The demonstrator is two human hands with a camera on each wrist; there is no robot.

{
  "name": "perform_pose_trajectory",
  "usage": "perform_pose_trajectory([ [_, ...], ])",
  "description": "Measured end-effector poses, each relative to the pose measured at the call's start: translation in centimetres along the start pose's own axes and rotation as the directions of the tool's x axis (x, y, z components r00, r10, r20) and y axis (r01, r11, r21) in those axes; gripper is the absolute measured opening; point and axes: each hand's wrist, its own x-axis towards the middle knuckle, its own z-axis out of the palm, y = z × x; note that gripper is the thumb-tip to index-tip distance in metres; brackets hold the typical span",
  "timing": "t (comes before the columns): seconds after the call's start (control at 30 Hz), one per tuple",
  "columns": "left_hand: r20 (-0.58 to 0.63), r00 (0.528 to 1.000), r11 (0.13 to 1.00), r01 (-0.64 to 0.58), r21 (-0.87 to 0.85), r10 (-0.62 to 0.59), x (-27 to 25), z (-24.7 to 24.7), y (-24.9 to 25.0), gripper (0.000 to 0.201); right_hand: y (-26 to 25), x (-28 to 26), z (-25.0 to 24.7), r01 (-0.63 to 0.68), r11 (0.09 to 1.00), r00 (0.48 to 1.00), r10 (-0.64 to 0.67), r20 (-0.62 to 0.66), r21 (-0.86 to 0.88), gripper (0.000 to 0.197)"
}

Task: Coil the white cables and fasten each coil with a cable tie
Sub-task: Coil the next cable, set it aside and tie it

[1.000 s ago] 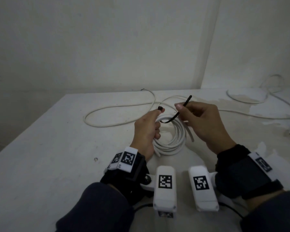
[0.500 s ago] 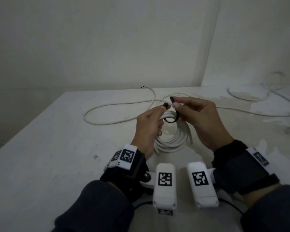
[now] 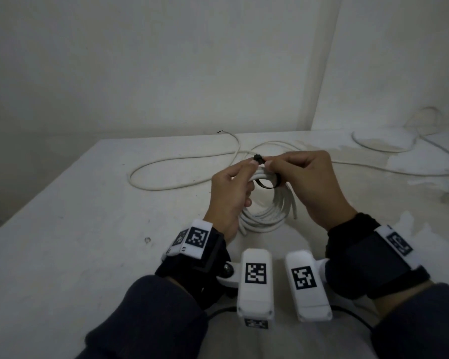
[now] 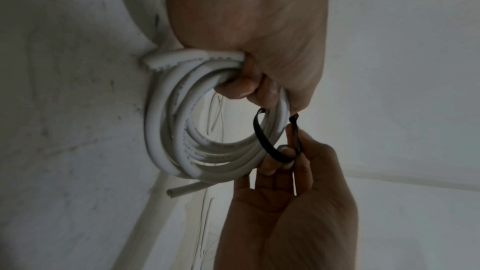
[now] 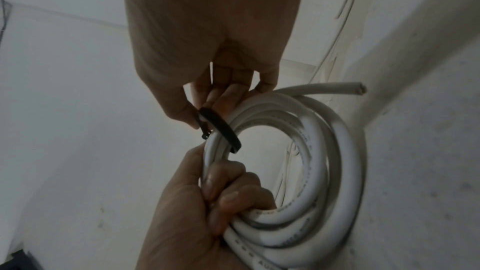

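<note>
A coil of white cable [image 3: 270, 213] stands on edge on the white table, held up at its top. My left hand [image 3: 231, 193] grips the coil's strands [image 5: 259, 219] with curled fingers, and its thumb and forefinger hold the head of a black cable tie [image 3: 257, 158]. The tie [image 4: 265, 143] loops loosely under the top strands [image 5: 221, 126]. My right hand [image 3: 309, 182] pinches the tie's tail end right against the head. A cut cable end [image 5: 358, 87] sticks out beside the coil.
A long loose white cable [image 3: 166, 174] lies in a loop across the far table. More white cable [image 3: 379, 143] lies at the far right near the wall. The table's left edge [image 3: 36, 203] runs diagonally; walls close in behind.
The right hand has bent the tie's tail from sticking up and over, round into a loop, and brought its tip to the head held by the left hand. The coil has stayed upright.
</note>
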Motion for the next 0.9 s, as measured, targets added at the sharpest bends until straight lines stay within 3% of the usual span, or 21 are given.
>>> perform_pose_trajectory([
  [0.37,0.016,0.999,0.997,-0.033,0.068,0.032,-0.2,0.2,0.2,0.020,0.5,0.3,-0.1,-0.025,1.000,0.998,0.024,0.053,0.008,0.022],
  [0.5,0.023,0.999,0.996,-0.035,0.081,0.033,-0.2,0.3,0.2,0.022,0.8,0.5,-0.2,-0.002,1.000,0.994,0.005,0.111,-0.026,0.022],
  [0.9,0.040,0.998,0.993,-0.043,0.108,0.039,-0.1,0.3,0.3,0.025,1.4,0.7,-0.5,0.075,0.993,0.990,-0.063,0.122,-0.094,0.017],
])
